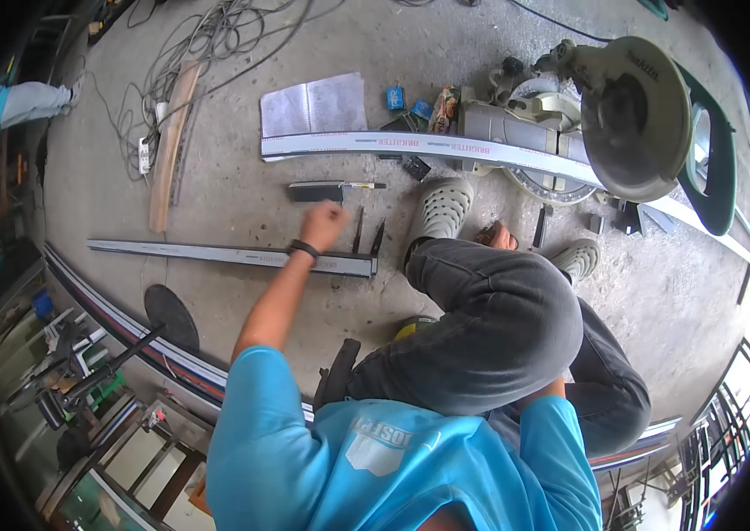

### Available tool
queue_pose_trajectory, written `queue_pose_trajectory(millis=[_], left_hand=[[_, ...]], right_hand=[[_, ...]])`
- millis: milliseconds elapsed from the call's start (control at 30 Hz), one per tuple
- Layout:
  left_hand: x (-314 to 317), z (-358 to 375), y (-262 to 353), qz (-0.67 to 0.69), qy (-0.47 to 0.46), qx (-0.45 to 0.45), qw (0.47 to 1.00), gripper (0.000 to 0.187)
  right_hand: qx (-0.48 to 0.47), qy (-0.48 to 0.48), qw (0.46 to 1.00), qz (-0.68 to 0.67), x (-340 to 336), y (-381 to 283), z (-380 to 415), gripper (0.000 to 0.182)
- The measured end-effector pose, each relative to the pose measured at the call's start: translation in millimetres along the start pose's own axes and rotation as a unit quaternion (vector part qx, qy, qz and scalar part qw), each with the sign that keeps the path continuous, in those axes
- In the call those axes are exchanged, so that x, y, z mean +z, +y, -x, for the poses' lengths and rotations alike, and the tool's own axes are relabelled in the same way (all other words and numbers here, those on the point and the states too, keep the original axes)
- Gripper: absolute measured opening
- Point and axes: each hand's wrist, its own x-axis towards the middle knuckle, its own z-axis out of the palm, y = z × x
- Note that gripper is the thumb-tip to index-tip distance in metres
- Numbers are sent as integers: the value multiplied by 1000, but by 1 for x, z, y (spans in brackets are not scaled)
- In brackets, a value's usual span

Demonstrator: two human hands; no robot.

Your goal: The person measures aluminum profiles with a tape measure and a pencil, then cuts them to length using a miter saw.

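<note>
My left hand (pixel 323 227) is closed just above the floor, over a long aluminium profile (pixel 251 256). What it holds, if anything, is hidden. Beyond it lie a short dark bar (pixel 316 193) and a pen-like marker (pixel 363 185). Two slim dark tools (pixel 368 234) rest to its right. My right hand (pixel 502 236) shows partly past my knee, its fingers curled around something dark I cannot make out. Across from me, a second labelled aluminium profile (pixel 428 144) lies on the base of a miter saw (pixel 636 119).
An open notebook (pixel 313 104), small blue boxes (pixel 394 97) and a wooden strip (pixel 174 146) lie on the floor. Tangled cables (pixel 207 44) and a power strip (pixel 144 155) are at upper left. Another person's leg (pixel 34 103) is at far left. Small metal offcuts (pixel 597 224) lie near the saw.
</note>
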Motion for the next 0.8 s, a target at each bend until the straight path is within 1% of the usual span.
queue_pose_trajectory(millis=[33,100,200,300,333,367,433,467,567,600,633,667,700,733,767,800], left_hand=[[23,12,13,-35,-85,-14,996,33],[67,16,27,-159,-160,-8,974,40],[84,18,49,-261,-206,-39,942,43],[85,11,50,-253,-223,17,941,47],[76,11,59,-177,-218,42,959,46],[78,7,56,-112,-161,76,978,42],[80,2,52,22,-46,138,989,37],[67,5,64,81,-45,100,991,31],[33,-8,78,187,-6,122,975,35],[0,-21,90,187,-36,132,973,26],[-38,-38,96,-122,76,330,933,21],[-71,-59,93,7,164,365,916,23],[-170,-6,186,-14,220,413,884,25],[-238,15,231,72,254,435,861,24],[-285,38,261,154,270,466,829,24],[-317,62,286,212,268,498,797,24]], right_hand=[[0,0,1000,-7,-4,0,1,51],[-3,1,1000,-14,-19,-1,9,51],[-5,0,999,-34,-34,-1,20,51],[-1,1,998,-55,-44,4,27,51],[1,2,998,-61,-48,6,29,51],[4,1,998,-66,-50,8,32,52],[6,-2,997,-78,-54,11,37,52],[8,-4,996,-84,-56,12,40,52],[16,0,994,-106,-67,20,46,52],[19,2,993,-115,-69,25,49,52],[22,4,992,-122,-71,32,53,52],[21,3,991,-129,-73,36,55,52],[24,-2,991,-131,-77,38,59,52],[18,0,988,-150,-77,32,56,52],[22,3,986,-165,-84,31,55,52],[23,1,983,-183,-87,26,54,52]])
